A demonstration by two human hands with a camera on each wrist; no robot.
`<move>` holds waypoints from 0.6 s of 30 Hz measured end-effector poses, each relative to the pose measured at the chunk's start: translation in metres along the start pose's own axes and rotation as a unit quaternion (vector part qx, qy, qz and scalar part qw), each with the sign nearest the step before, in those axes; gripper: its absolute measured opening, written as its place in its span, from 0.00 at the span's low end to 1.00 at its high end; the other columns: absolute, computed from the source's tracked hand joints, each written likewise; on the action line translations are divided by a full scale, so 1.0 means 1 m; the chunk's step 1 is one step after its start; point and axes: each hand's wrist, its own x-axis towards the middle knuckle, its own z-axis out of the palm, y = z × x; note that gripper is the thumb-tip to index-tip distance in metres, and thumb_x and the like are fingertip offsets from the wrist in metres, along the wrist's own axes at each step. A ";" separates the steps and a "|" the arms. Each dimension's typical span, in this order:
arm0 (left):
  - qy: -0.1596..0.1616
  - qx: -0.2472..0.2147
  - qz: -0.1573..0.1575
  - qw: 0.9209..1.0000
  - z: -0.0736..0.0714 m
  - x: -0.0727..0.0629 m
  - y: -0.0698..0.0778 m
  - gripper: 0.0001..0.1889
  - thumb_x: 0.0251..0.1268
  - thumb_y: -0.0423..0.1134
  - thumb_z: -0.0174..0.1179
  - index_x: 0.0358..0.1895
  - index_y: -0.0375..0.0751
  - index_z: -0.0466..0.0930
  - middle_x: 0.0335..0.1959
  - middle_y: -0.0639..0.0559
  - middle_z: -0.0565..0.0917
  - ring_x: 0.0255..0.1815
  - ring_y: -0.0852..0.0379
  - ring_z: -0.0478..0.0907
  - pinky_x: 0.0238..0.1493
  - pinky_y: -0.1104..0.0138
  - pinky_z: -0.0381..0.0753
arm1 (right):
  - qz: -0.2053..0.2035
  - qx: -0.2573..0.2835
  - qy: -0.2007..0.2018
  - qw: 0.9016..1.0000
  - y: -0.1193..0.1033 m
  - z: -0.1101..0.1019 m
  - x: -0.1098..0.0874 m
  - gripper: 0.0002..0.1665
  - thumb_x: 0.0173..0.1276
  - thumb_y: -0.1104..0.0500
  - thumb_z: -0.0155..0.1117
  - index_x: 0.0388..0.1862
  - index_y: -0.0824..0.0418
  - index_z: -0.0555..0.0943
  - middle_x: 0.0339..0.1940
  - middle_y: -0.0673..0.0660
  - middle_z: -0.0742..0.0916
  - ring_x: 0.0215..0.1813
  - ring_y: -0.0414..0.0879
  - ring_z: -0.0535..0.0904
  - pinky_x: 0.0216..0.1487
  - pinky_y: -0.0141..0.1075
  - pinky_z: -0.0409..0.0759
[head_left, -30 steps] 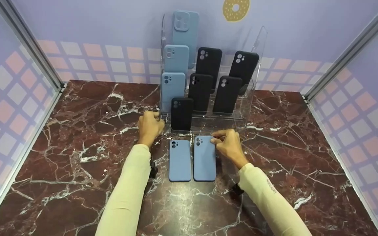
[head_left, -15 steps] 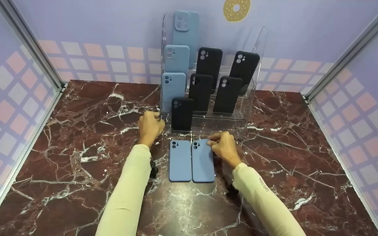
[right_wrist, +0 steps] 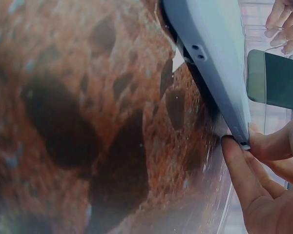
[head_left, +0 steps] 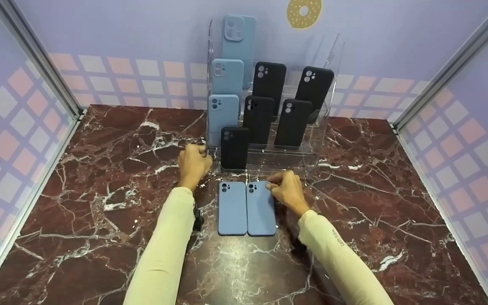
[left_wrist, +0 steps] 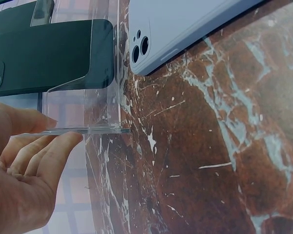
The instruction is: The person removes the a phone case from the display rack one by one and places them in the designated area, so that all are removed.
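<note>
My left hand (head_left: 195,166) pinches the side panel of a clear acrylic stand (left_wrist: 83,130) between thumb and fingers, at the stand's front left corner. My right hand (head_left: 287,191) pinches the top right corner of a grey-blue phone case (head_left: 262,214); in the right wrist view the thumb and fingers (right_wrist: 237,163) close on that corner. Directly left of it lies a matching grey-blue phone case (head_left: 232,214), camera holes at its upper left. Behind them a black phone case (head_left: 234,150) leans in the stand's lowest tier.
Higher tiers of the stand hold light blue phone cases (head_left: 227,76) on the left and several black phone cases (head_left: 293,125) at the middle and right. Walls with printed squares (head_left: 119,65) enclose the marbled table (head_left: 112,237) at the back and sides.
My right hand has moved slightly left and toward me with the grey-blue phone case, bringing it alongside the other one. My left hand has stayed on the stand.
</note>
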 end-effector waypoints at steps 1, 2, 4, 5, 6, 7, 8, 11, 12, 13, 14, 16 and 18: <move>-0.001 -0.001 -0.001 1.000 0.000 0.000 0.000 0.08 0.55 0.30 0.62 0.35 0.38 0.90 0.30 0.45 0.89 0.41 0.38 0.83 0.53 0.49 0.76 | 0.000 0.000 0.000 1.000 0.000 0.000 0.000 0.08 0.57 0.63 0.76 0.38 0.60 0.92 0.35 0.57 0.92 0.41 0.52 0.88 0.46 0.48 0.83; 0.001 -0.001 -0.001 1.000 0.000 0.000 0.000 0.09 0.55 0.30 0.62 0.36 0.38 0.90 0.31 0.45 0.89 0.42 0.38 0.83 0.52 0.49 0.76 | -0.001 0.000 -0.001 1.000 0.001 0.000 0.000 0.08 0.57 0.63 0.76 0.38 0.60 0.92 0.35 0.58 0.92 0.42 0.53 0.88 0.47 0.49 0.83; 0.001 0.001 0.000 1.000 0.000 0.000 0.000 0.08 0.54 0.30 0.62 0.34 0.39 0.90 0.30 0.45 0.89 0.41 0.38 0.83 0.52 0.49 0.76 | -0.001 0.000 -0.002 1.000 0.001 0.000 0.000 0.09 0.58 0.63 0.76 0.38 0.61 0.91 0.36 0.58 0.92 0.44 0.54 0.88 0.49 0.49 0.83; 0.001 0.001 0.000 1.000 0.000 0.000 0.000 0.07 0.54 0.30 0.62 0.33 0.38 0.90 0.29 0.46 0.88 0.40 0.39 0.83 0.51 0.49 0.76 | 0.000 0.001 -0.002 1.000 0.001 0.000 0.000 0.09 0.58 0.63 0.76 0.38 0.61 0.91 0.36 0.58 0.92 0.44 0.54 0.88 0.49 0.49 0.83; 0.002 0.001 0.002 1.000 0.000 0.000 0.000 0.07 0.54 0.30 0.61 0.32 0.38 0.89 0.28 0.46 0.88 0.39 0.39 0.82 0.51 0.49 0.76 | 0.001 0.001 -0.003 1.000 0.001 0.000 0.000 0.09 0.57 0.63 0.76 0.38 0.61 0.91 0.36 0.58 0.92 0.44 0.54 0.88 0.49 0.49 0.83; 0.003 0.001 0.003 1.000 0.000 0.000 -0.001 0.07 0.54 0.30 0.61 0.31 0.38 0.89 0.27 0.46 0.87 0.39 0.39 0.82 0.50 0.49 0.77 | 0.002 0.001 -0.003 1.000 0.000 0.000 0.000 0.09 0.57 0.63 0.76 0.38 0.61 0.91 0.36 0.58 0.92 0.44 0.54 0.88 0.49 0.49 0.83; 0.006 0.001 0.005 1.000 0.000 0.000 -0.001 0.07 0.53 0.30 0.61 0.31 0.38 0.89 0.26 0.46 0.87 0.38 0.38 0.82 0.49 0.49 0.77 | 0.002 0.001 -0.004 1.000 0.000 0.000 0.000 0.09 0.57 0.63 0.76 0.38 0.61 0.91 0.36 0.58 0.92 0.44 0.54 0.88 0.49 0.49 0.83; 0.009 -0.001 0.010 1.000 0.000 0.000 -0.002 0.10 0.53 0.30 0.61 0.36 0.38 0.91 0.29 0.45 0.89 0.39 0.37 0.83 0.49 0.48 0.77 | -0.002 -0.005 -0.002 1.000 -0.001 0.000 0.000 0.08 0.57 0.63 0.76 0.37 0.61 0.91 0.35 0.58 0.92 0.43 0.54 0.88 0.48 0.49 0.83; 0.010 -0.002 0.011 1.000 0.000 -0.001 -0.002 0.12 0.53 0.30 0.62 0.40 0.38 0.91 0.32 0.44 0.90 0.41 0.37 0.84 0.49 0.48 0.78 | -0.004 -0.008 0.000 1.000 -0.001 0.000 0.000 0.07 0.58 0.64 0.76 0.37 0.61 0.91 0.34 0.58 0.92 0.42 0.53 0.88 0.48 0.49 0.82; 0.010 -0.002 0.011 1.000 0.000 -0.001 -0.002 0.13 0.53 0.30 0.62 0.42 0.38 0.91 0.34 0.43 0.90 0.43 0.36 0.85 0.50 0.48 0.78 | -0.005 -0.011 0.002 1.000 -0.001 0.000 -0.001 0.07 0.58 0.64 0.75 0.36 0.61 0.91 0.34 0.58 0.92 0.42 0.53 0.89 0.48 0.50 0.82; 0.010 -0.003 0.010 1.000 0.000 -0.001 -0.002 0.15 0.53 0.31 0.62 0.45 0.38 0.90 0.36 0.43 0.90 0.44 0.36 0.85 0.51 0.48 0.78 | -0.006 -0.015 0.004 1.000 -0.001 -0.001 -0.001 0.07 0.58 0.64 0.75 0.36 0.61 0.91 0.34 0.58 0.92 0.42 0.53 0.89 0.48 0.50 0.82; 0.007 -0.004 0.009 1.000 0.000 -0.001 -0.002 0.16 0.54 0.31 0.63 0.47 0.38 0.90 0.39 0.42 0.90 0.46 0.36 0.85 0.52 0.48 0.78 | -0.006 -0.021 0.008 1.000 -0.001 -0.001 -0.001 0.06 0.58 0.65 0.74 0.35 0.61 0.91 0.34 0.57 0.92 0.42 0.53 0.89 0.49 0.51 0.82; 0.006 -0.004 0.006 1.000 0.000 -0.001 -0.002 0.16 0.54 0.31 0.63 0.48 0.39 0.90 0.40 0.42 0.90 0.47 0.36 0.85 0.52 0.48 0.78 | -0.008 -0.025 0.010 1.000 -0.003 -0.003 -0.001 0.06 0.57 0.65 0.74 0.35 0.60 0.91 0.33 0.56 0.92 0.42 0.52 0.89 0.48 0.51 0.82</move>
